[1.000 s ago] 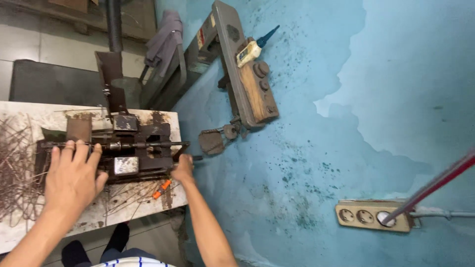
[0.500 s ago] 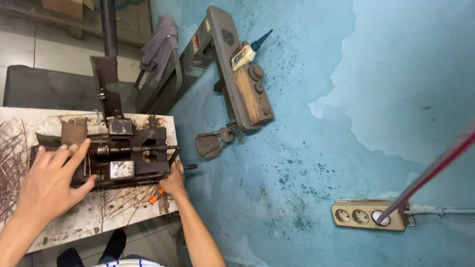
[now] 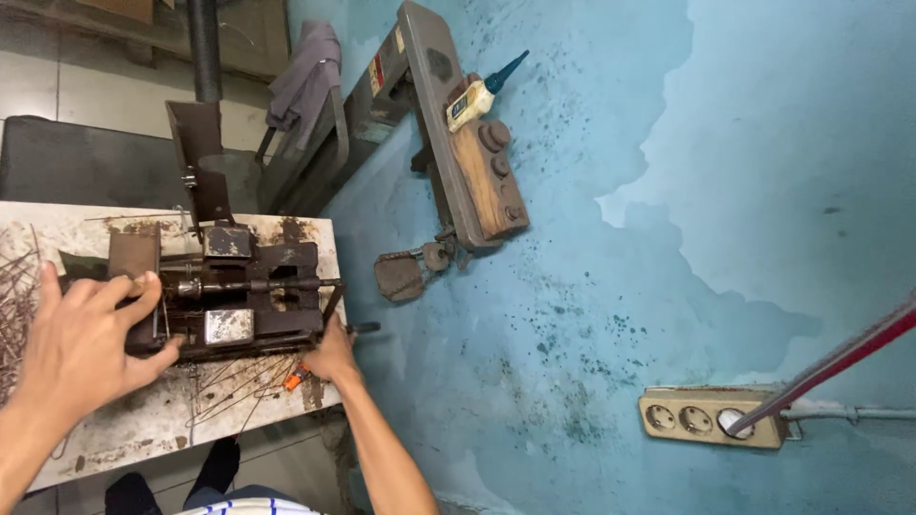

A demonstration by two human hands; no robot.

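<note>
At a stained white workbench (image 3: pixel 124 429) set against a mottled blue wall (image 3: pixel 744 191), one person is working with two bare hands on a single rusty bench machine (image 3: pixel 239 296). The machine is sitting near the bench's right end, its long axis running left to right across the top, with a dark horizontal shaft (image 3: pixel 277 284) pointing toward the wall and two small metal blocks (image 3: pixel 227 326), one on each side of that shaft. The left hand (image 3: pixel 81 343) is lying spread over the machine's left end, fingers loosely splayed and thumb tucked against the frame's near edge, pressing rather than clenching. The right hand (image 3: pixel 332 355) is reaching to the machine's right end beside a short projecting rod (image 3: pixel 364 328), fingers curled; whether they are closing around a handle is something the view is not showing. One small orange piece (image 3: pixel 292 381) is lying on the bench just beside that hand, among a loose scatter of thin wires (image 3: pixel 229 381), and a bigger bundle of wires (image 3: pixel 14 296) is spilling over the bench's left edge. Farther off, one long metal and wood fixture (image 3: pixel 468 162) is hanging on the wall with three round knobs (image 3: pixel 496 138) and one small bottle (image 3: pixel 482 91). One beige power strip (image 3: pixel 711 418) with three sockets is sitting at far right, a red pole (image 3: pixel 840 358) crossing it.
</note>
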